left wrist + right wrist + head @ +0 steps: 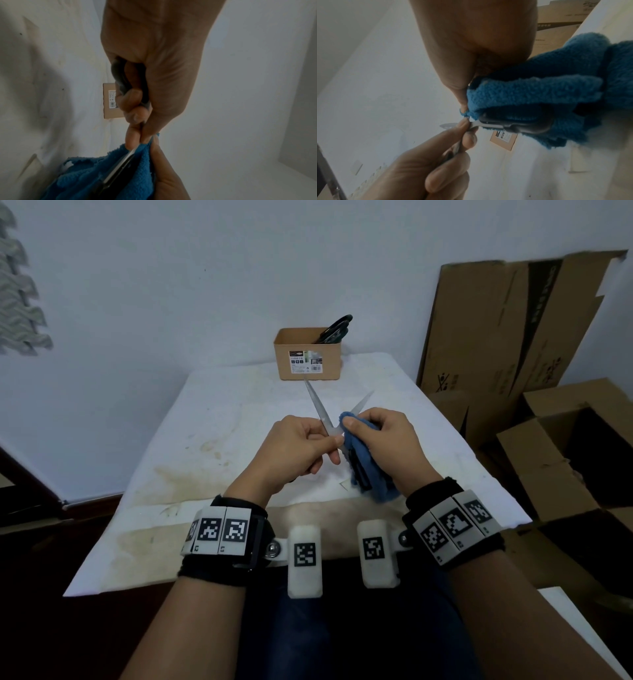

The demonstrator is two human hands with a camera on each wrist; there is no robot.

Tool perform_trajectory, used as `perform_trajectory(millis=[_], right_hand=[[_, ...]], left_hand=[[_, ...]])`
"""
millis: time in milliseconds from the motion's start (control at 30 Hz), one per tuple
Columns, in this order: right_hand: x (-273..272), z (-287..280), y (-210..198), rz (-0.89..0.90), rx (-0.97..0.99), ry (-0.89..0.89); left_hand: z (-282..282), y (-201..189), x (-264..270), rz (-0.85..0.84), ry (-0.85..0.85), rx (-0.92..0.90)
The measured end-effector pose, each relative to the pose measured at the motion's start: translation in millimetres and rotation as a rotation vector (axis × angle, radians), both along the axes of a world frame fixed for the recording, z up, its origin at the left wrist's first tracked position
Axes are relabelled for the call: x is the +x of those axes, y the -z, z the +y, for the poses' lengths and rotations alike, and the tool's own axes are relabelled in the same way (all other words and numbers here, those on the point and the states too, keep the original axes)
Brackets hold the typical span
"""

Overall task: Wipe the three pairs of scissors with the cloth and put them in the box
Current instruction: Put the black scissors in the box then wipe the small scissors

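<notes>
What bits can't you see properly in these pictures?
- Head view: how many scissors sit in the box; its wall hides all but dark handles.
- Head view: the held scissors handles, covered by the left hand and the blue cloth.
- Box label: too small to read.

Dim, bluish, soft light; wrist views blurred, edges warped.

Left hand (pixel 294 448) holding open scissors (pixel 320 409), right hand (pixel 383 440) gripping cloth (pixel 363 467)
</notes>
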State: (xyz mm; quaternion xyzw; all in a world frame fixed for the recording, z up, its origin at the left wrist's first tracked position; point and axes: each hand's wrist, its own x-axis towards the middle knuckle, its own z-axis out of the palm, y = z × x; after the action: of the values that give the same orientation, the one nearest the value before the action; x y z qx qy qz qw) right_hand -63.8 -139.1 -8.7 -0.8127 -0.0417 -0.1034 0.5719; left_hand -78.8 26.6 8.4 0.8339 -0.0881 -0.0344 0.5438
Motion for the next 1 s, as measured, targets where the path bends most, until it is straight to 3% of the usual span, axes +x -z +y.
perform_trajectory(millis=[200, 400, 500, 633, 1000], right_hand=[[1, -3, -3, -0.047, 0.002, 0.08], [3, -12, -1, -0.063, 0.3, 0.168], [0, -15, -5, -0.012, 0.352, 0.102], [-4, -10, -5, 0.004, 0.299, -0.039], [-7, 4, -2, -0.083, 0.057, -0.089]], left_hand=[[1, 1, -4, 0.028, 0.029, -0.02], [12, 4, -3, 0.086, 0.031, -0.263], [17, 6, 1, 0.075, 0.008, -0.272], [16, 7, 1, 0.047, -0.007, -0.252], [7, 6, 0, -0.01, -0.031, -0.082]])
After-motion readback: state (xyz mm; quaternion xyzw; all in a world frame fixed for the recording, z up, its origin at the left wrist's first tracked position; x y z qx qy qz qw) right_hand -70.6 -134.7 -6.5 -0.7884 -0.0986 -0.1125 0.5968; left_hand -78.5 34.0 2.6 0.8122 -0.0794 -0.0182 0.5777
